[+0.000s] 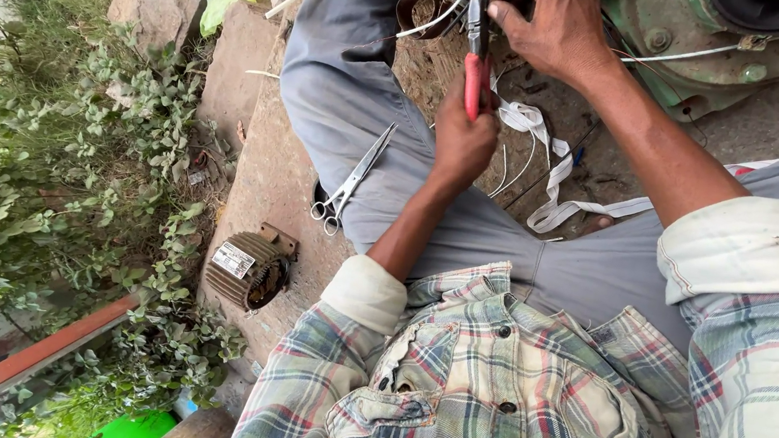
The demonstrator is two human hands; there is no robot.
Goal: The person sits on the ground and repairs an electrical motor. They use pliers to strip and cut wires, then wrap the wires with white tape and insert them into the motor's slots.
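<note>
Gripping the red-handled pliers (476,56) in the left hand (464,139), fingers wrapped shut round the handles, with the nose pointing away from the body into the winding area of the green motor housing (719,37). Right hand (552,21) sits just beyond the pliers' tip, fingers pinched closed on what looks like a thin white wire (433,21), though I can't tell exactly what's between the fingertips.

What could go wrong, as I see it: the plier jaws are right beside the right fingertips, so a slip or an over-squeeze could nip a finger. Pulling hard could also snap the wire or scrape insulation off whatever's packed in there. And the scissors (351,183) lie loose on the grey trouser leg (344,105), well to the left of the pliers, so shifting that knee would probably drop them.

Pose-wise, the left forearm runs straight up from the plaid shirt cuff, wrist in line with the pliers. The right arm comes in from the far side of the pliers, wrist bent inward. White cloth tape (552,185) trails on the ground just right of the pliers, between the legs.
</note>
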